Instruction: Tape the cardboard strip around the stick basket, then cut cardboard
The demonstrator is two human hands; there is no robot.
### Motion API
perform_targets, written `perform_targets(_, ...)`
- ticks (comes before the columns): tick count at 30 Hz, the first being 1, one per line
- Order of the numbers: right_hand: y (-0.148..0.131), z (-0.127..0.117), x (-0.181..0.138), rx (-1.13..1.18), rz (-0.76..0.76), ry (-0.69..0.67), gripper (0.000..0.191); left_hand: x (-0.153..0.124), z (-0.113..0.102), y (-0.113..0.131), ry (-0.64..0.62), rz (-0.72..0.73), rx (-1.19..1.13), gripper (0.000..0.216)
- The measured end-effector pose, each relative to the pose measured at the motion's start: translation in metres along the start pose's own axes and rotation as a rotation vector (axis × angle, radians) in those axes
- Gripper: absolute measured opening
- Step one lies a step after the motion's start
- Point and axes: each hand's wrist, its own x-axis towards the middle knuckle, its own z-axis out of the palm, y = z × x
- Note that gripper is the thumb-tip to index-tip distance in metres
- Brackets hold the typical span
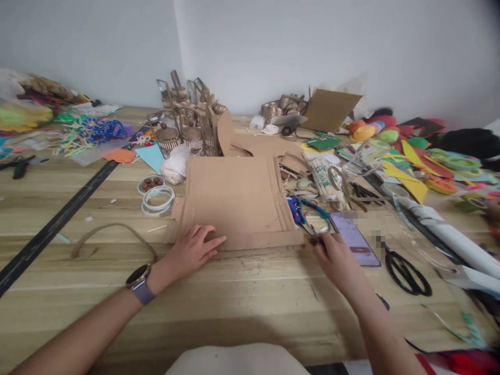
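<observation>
A flattened piece of brown cardboard (234,198) with folded edges lies in front of me. My left hand (197,245) rests on its near left edge, fingers stretched out and apart. Just off the cardboard's near right corner, my right hand (332,252) is closed around a small dark tool (315,238); most of it is hidden by the fingers, so its kind is unclear. Beyond that hand lie blue-handled pliers (315,206). A phone (357,240) with a lit screen is right beside it.
Black-handled scissors (408,273) lie to the right. White tape rolls (158,199), a bowl of brown balls (151,184) and a curved brown strip (113,225) are at left. Small striped baskets (169,138) stand behind. Wrapped sticks (324,179) and coloured craft pieces (414,172) crowd the right.
</observation>
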Motion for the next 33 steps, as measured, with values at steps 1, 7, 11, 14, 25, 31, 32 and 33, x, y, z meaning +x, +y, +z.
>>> perform_targets(1, -0.007, 0.004, 0.007, 0.016, 0.001, -0.014, 0.022, -0.001, 0.0, 0.0, 0.014, -0.007, -0.002, 0.038)
perform_targets(7, -0.033, 0.024, 0.031, 0.053, 0.018, -0.114, 0.028, -0.014, -0.003, 0.002, 0.171, -0.245, 0.083, 0.038)
perform_targets(11, -0.036, 0.023, 0.032, 0.063, 0.021, -0.195, 0.028, -0.022, -0.005, 0.001, 0.207, -0.292, 0.027, 0.039)
perform_targets(14, -0.038, 0.019, 0.027, 0.071, 0.012, -0.262, 0.025, -0.024, -0.006, 0.001, 0.198, -0.282, 0.014, 0.038)
perform_targets(25, -0.045, 0.012, -0.011, 0.075, 0.03, -0.368, 0.032, -0.045, -0.009, 0.021, 0.146, -0.286, 0.095, 0.031)
perform_targets(31, -0.048, 0.009, -0.015, -0.006, 0.117, -0.318, 0.037, -0.016, -0.014, 0.034, 0.022, -0.043, 0.074, 0.039)
perform_targets(32, -0.048, 0.009, -0.015, -0.016, 0.128, -0.31, 0.039, -0.009, -0.014, 0.037, -0.002, 0.036, 0.071, 0.04)
perform_targets(33, -0.047, 0.009, -0.015, -0.02, 0.131, -0.304, 0.038, -0.001, -0.012, 0.04, -0.028, 0.114, 0.068, 0.041)
